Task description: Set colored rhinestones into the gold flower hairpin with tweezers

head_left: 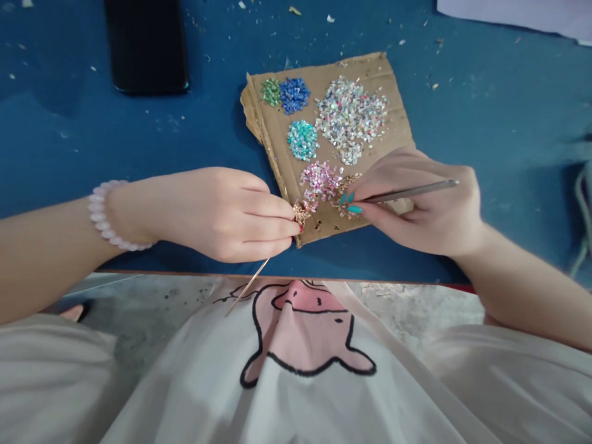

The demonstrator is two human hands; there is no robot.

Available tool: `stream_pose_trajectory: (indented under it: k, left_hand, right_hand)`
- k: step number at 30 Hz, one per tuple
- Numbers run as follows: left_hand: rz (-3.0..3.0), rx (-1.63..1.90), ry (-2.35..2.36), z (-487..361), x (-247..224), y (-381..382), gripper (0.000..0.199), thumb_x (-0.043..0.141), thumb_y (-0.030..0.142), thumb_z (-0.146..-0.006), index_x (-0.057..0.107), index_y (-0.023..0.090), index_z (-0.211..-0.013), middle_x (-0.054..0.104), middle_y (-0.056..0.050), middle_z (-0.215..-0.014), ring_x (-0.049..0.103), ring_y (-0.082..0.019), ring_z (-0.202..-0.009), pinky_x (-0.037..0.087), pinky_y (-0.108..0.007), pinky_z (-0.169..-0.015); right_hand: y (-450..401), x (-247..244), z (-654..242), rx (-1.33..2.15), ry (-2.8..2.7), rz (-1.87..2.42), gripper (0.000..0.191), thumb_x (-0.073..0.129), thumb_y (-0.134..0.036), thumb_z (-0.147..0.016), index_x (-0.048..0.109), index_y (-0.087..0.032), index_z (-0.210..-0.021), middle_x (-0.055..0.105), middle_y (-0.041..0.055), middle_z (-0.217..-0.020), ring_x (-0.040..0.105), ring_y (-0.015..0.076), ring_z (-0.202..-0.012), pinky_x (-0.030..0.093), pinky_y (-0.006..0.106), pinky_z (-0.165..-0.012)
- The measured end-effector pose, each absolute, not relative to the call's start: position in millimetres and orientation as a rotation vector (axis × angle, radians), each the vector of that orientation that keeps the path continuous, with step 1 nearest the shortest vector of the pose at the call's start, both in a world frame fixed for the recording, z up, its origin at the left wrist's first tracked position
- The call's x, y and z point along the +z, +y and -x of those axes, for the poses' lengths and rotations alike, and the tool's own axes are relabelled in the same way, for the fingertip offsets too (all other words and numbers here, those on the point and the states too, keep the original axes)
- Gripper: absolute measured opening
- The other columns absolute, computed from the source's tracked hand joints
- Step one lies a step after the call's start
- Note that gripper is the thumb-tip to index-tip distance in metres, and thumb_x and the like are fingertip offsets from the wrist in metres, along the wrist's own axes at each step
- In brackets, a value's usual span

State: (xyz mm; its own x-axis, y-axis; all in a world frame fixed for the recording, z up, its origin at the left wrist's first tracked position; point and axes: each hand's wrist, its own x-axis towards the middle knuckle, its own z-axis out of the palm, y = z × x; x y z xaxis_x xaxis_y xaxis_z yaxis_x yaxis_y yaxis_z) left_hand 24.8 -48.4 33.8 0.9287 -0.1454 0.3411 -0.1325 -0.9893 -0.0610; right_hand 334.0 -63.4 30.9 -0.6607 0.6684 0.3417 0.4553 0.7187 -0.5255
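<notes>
My left hand [231, 216] is closed on a gold hairpin, whose flower-like ornament [301, 214] shows at my fingertips. Its thin gold stem [247, 288] sticks out below the hand, past the table edge. In my right hand [416, 197] I pinch a slim metal tool [411, 190], perhaps tweezers, its tip low over a small pile of gold-brown chips [349, 185]. That hand partly covers the pile. Pink chips [321, 177] lie between the two hands on a piece of cardboard [335, 233].
Farther up the cardboard are piles of turquoise chips [303, 140], blue chips [295, 95], green chips [271, 92] and a large silvery pile [351, 117]. A black phone [147, 49] lies at the back left of the blue table [222, 123]. Light purple paper [522, 15] is at the back right.
</notes>
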Motion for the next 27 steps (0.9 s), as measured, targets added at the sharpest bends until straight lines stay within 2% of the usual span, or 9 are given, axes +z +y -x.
stream_pose_trajectory:
  k: [6, 11, 16, 24, 27]
  left_hand:
    - [3.068, -0.664, 0.225, -25.9, 33.5, -47.8, 0.038, 0.048, 0.006, -0.111, 0.082, 0.014, -0.097, 0.087, -0.004, -0.116, 0.084, -0.018, -0.098, 0.065, -0.033, -0.072]
    - [3.090, -0.530, 0.220, -21.6, 29.5, -47.8, 0.040, 0.047, 0.011, -0.111, 0.085, 0.023, -0.105, 0.085, -0.004, -0.127, 0.082, -0.018, -0.113, 0.066, -0.033, -0.079]
    - [3.446, -0.243, 0.013, -18.3, 26.1, -48.2, 0.038, 0.053, 0.014, -0.107, 0.085, 0.033, -0.113, 0.085, -0.001, -0.128, 0.080, -0.019, -0.116, 0.068, -0.031, -0.092]
    - [3.498, -0.518, -0.019, -20.9, 28.2, -48.2, 0.039, 0.059, 0.009, -0.102, 0.087, 0.037, -0.106, 0.085, 0.002, -0.127, 0.081, -0.017, -0.118, 0.069, -0.025, -0.095]
    - [3.514, -0.459, -0.022, -20.9, 28.6, -48.4, 0.039, 0.060, 0.009, -0.102, 0.088, 0.036, -0.108, 0.085, 0.000, -0.128, 0.082, -0.018, -0.118, 0.069, -0.026, -0.098]
  right_hand:
    - [-63.4, 30.1, -332.4, 0.631, -2.436, 0.929, 0.015, 0.064, -0.027, -0.102, 0.069, -0.035, -0.090, 0.083, -0.0023, -0.092, 0.081, 0.0232, -0.093, 0.064, 0.045, -0.098]
    - [-61.4, 29.3, -334.1, 0.588, -2.475, 0.865, 0.014, 0.063, -0.028, -0.103, 0.068, -0.034, -0.092, 0.082, -0.0015, -0.090, 0.080, 0.0220, -0.089, 0.063, 0.043, -0.093]
    - [-59.8, 28.4, -335.4, 0.567, -2.452, 0.780, 0.010, 0.069, -0.029, -0.101, 0.068, -0.035, -0.093, 0.081, -0.0022, -0.088, 0.079, 0.0216, -0.084, 0.065, 0.042, -0.089]
    - [-60.1, 27.2, -335.0, 0.663, -2.445, 0.870, 0.011, 0.067, -0.030, -0.101, 0.070, -0.036, -0.091, 0.083, -0.0026, -0.091, 0.081, 0.0223, -0.089, 0.068, 0.044, -0.095]
    - [-60.2, 26.3, -336.8, 0.607, -2.391, 0.829, 0.013, 0.067, -0.025, -0.101, 0.072, -0.036, -0.094, 0.084, -0.0036, -0.095, 0.082, 0.0218, -0.093, 0.068, 0.043, -0.094]
